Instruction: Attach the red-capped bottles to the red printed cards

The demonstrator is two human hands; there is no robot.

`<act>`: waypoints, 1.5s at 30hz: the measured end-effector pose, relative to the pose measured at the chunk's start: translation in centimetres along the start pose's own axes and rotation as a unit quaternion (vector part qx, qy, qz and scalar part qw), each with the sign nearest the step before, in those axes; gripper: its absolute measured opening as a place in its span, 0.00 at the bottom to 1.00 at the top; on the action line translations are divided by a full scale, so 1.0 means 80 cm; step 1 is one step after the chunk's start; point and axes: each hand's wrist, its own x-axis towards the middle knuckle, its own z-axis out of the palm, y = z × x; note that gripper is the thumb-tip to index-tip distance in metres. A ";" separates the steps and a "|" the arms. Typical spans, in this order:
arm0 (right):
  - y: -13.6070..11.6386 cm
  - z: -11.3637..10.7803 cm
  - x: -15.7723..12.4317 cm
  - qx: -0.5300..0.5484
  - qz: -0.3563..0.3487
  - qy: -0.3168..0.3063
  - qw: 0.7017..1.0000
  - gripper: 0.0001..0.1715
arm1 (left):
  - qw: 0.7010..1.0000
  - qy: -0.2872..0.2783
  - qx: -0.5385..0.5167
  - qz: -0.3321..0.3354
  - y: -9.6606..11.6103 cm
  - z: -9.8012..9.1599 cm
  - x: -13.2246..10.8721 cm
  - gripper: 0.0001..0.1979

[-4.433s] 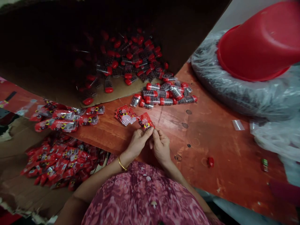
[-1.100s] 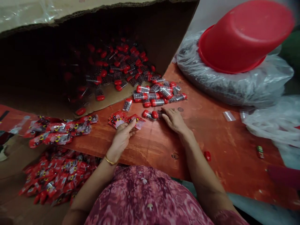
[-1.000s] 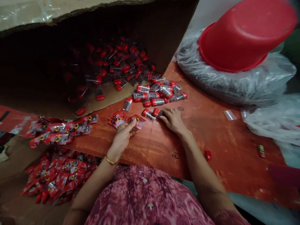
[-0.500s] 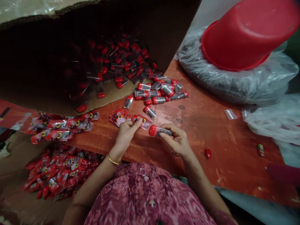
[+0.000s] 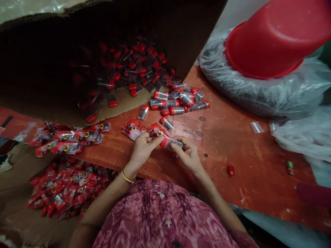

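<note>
My right hand is closed around a clear tube with a red cap and dark pellets inside. The tube lies nearly level, its cap end pointing left. My left hand pinches a red printed plastic sleeve, with its thumb at the tube's red cap. Whether the cap is inside the sleeve or only against it, I cannot tell. Just left of the sleeve lies a stack of similar red printed sleeves. A single capped tube rests on the table beyond my hands.
A large cardboard box lies open, spilling many tubes onto the red table. Filled packets lie at the left edge, above a heap of packets. A red bucket stands on a plastic bag. A loose red cap lies right.
My right hand has moved left, bringing the tube's red cap up to my left fingers and the sleeve. The view has shifted slightly.
</note>
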 end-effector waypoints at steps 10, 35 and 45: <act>0.014 0.026 -0.007 0.018 -0.010 0.050 0.999 0.14 | 0.985 0.006 -0.174 -0.005 -0.004 0.011 -0.003 0.17; -0.004 0.069 0.012 0.171 0.046 -0.046 0.983 0.21 | 0.989 0.006 -0.142 0.030 0.006 -0.005 0.003 0.15; 0.016 0.089 0.031 0.105 0.043 -0.019 0.993 0.27 | 0.985 -0.014 -0.165 -0.039 -0.001 -0.017 -0.009 0.19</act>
